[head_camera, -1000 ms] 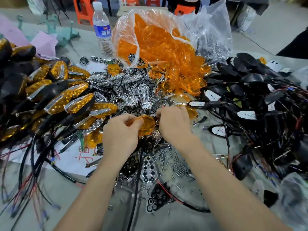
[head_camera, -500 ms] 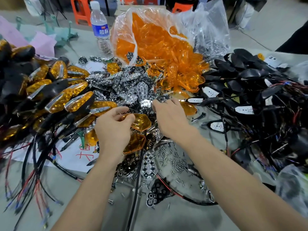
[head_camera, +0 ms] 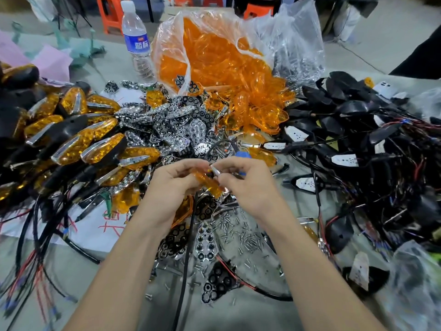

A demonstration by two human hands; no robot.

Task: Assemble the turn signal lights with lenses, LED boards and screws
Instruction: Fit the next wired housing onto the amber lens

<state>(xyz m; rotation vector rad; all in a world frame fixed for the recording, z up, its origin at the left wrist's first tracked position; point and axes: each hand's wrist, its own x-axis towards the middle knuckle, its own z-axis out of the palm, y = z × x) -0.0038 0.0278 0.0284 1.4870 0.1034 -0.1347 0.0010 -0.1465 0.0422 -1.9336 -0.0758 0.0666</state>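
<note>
My left hand (head_camera: 171,185) grips an orange lens (head_camera: 210,183) in the middle of the table. My right hand (head_camera: 248,185) pinches a small chrome strip (head_camera: 216,170) against the top of that lens. Both hands meet over the part and hide most of it. Loose screws (head_camera: 241,232) lie scattered just below the hands. Chrome reflector pieces (head_camera: 176,130) are heaped behind the hands. Black housings with white LED boards (head_camera: 344,160) and wires fill the right side.
Finished orange turn signals (head_camera: 78,139) are piled at the left. A clear bag of orange lenses (head_camera: 214,58) stands at the back, with a water bottle (head_camera: 136,37) to its left and a bag of chrome parts (head_camera: 293,51) to its right. Black cables cross the near table.
My right hand reached into the pile and came back with a chrome strip, which it now holds against the orange lens. My left hand kept the lens throughout.
</note>
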